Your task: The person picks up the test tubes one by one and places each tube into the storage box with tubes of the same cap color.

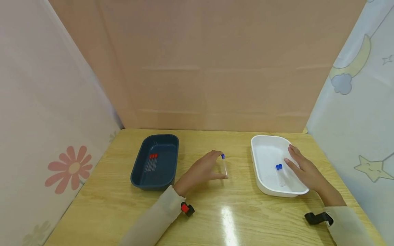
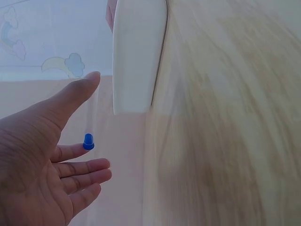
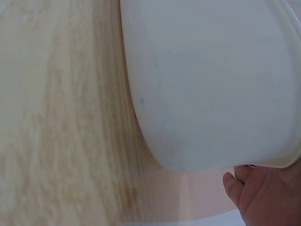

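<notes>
My left hand (image 1: pixel 204 167) holds a slim clear tube (image 1: pixel 225 168) upright above the table, thumb at its lower end and forefinger at its blue cap (image 1: pixel 223 156). The left wrist view shows the same blue cap (image 2: pixel 88 141) by the forefinger, with the other fingers loosely extended. On the right, a white tray (image 1: pixel 260 174) contains more clear tubes with blue caps (image 1: pixel 278 167). My right hand (image 1: pixel 304 171) grips that tray's right rim, thumb over the inside; fingers (image 3: pixel 233 187) show outside the wall in the right wrist view.
A dark blue tray (image 1: pixel 166 181) stands at the left, with several red-capped thin tubes (image 1: pixel 152 162) lying side by side in it. Both trays sit on a wooden table (image 1: pixel 209 222). A brown sheet (image 1: pixel 215 68) rises behind its back edge, with patterned sheets at the sides.
</notes>
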